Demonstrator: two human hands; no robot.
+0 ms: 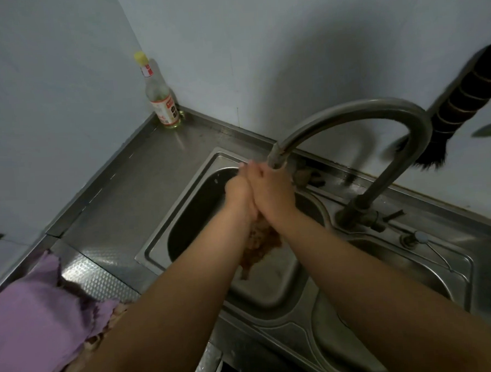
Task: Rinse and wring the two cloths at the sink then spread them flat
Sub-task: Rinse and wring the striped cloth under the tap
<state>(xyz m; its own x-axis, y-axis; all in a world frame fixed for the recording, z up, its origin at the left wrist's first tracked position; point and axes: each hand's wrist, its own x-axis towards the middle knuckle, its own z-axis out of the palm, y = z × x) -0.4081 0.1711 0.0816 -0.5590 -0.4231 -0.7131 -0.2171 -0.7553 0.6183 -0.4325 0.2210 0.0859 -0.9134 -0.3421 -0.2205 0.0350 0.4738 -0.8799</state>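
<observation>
Both hands together over the left basin of the steel sink point(156, 241), right under the mouth of the curved tap point(277, 157). Left hand point(239, 193) and right hand point(273, 194) pressed side by side, fingers curled inward. Brownish cloth point(259, 247) hanging down from between the palms into the basin, bunched and crumpled, upper part hidden inside the hands. Left grip closed round the cloth; right grip likewise closed round it, as far as the curled fingers show. Cannot tell whether water is running.

Purple cloth point(32, 322) lying on the worktop point(141, 174) at the left, well apart from the basin, spread but rumpled along its ragged right edge, partly covered by the left forearm.

Glass bottle point(160, 96) with a yellow cap standing upright in the far corner of the worktop, against the wall. Dark brush point(461, 100) hanging on the wall at the right, behind the tap. Plug on a thin chain point(422, 237) resting on the sink rim near the tap base.
</observation>
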